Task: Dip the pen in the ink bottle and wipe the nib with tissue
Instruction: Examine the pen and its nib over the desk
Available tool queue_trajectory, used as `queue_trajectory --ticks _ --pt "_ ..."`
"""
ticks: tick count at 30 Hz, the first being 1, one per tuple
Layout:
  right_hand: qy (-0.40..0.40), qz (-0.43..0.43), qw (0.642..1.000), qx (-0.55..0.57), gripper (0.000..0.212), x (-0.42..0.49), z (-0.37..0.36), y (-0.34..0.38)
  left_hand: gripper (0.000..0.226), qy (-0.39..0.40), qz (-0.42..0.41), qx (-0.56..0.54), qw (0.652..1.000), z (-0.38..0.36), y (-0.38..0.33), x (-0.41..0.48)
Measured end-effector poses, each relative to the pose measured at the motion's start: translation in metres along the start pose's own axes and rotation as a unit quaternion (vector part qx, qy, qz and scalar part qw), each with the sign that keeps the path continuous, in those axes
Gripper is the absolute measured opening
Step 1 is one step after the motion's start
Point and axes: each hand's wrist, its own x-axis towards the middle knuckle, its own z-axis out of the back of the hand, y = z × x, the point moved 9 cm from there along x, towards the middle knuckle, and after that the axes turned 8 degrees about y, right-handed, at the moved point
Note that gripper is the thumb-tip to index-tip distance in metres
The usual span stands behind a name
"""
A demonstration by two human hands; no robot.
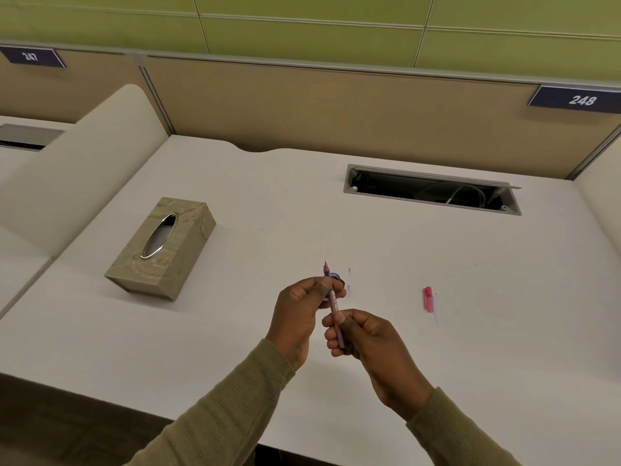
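Right hand (369, 344): closed around the lower barrel of the pen (333, 304), thumb pressed on top, fingers curled beneath. Left hand (302, 307): closed, thumb and forefinger pinched on the upper barrel just below the nib, other fingers curled around a small purplish object (336, 276) behind the pen, mostly hidden; identity cannot be told. Both wrists in olive knit sleeves (235, 398).

Pen: pinkish-mauve, slim, held above the worktop (470, 331), tilted slightly, nib uppermost and pointing away from the person. Nib bare, clear of both hands.

Right of the pen, well apart: pink pen cap (428, 299), lying flat on the worktop. Just right of the pen tip: faint purple marks (349, 279) on the worktop surface.

Left of the pen and farther back: tan tissue box (161, 248) with an oval metal-rimmed slot on top, set at an angle. No tissue protruding from the slot.

Beyond the pen, to the right: open cable hatch (433, 190) recessed in the worktop, cables visible inside. Behind that: beige partition (336, 105) with a dark number plate (576, 99) reading 248; a second plate (32, 57) reading 247 far left.
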Motion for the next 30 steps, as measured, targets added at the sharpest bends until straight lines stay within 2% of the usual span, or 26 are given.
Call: queue_trajectory --ticks 6,9,11,13,16,18,22,25,27,30 --pt "-0.057 0.002 0.997 -0.049 0.015 0.001 -0.005 0.002 0.027 -0.017 -0.004 0.027 0.999 0.011 -0.007 -0.006" --pt "-0.094 0.013 0.991 -0.096 0.024 -0.001 -0.006 0.007 0.025 -0.015 -0.003 0.017 1.0 0.015 -0.008 -0.008" --pt "-0.075 -0.002 0.996 -0.054 0.034 -0.001 -0.014 0.005 0.024 -0.006 -0.003 0.01 1.0 0.017 -0.011 -0.009" --pt "-0.012 -0.035 0.997 0.067 0.044 -0.001 -0.032 -0.002 0.024 0.004 -0.004 -0.001 1.0 0.02 -0.016 -0.009" --pt "0.061 -0.073 0.974 0.208 0.06 -0.003 -0.054 -0.008 0.024 0.019 0.001 -0.013 1.0 0.026 -0.02 -0.011" --pt "0.064 -0.077 0.97 0.223 0.056 -0.003 -0.059 -0.01 0.024 0.024 0.003 -0.013 1.0 0.03 -0.021 -0.012" --pt "0.035 -0.066 0.973 0.217 0.034 0.0 -0.062 -0.008 0.027 0.018 0.005 -0.01 1.0 0.037 -0.023 -0.015" --pt "0.024 -0.064 0.972 0.223 0.041 0.001 -0.064 -0.006 0.027 0.019 0.007 -0.008 1.0 0.041 -0.024 -0.017" --pt "0.045 -0.071 0.963 0.255 0.046 0.001 -0.07 -0.006 0.027 0.021 0.008 -0.013 1.0 0.043 -0.026 -0.017" --pt "0.056 -0.08 0.966 0.241 0.05 0.001 -0.076 -0.009 0.027 0.027 0.01 -0.015 0.999 0.046 -0.026 -0.018"
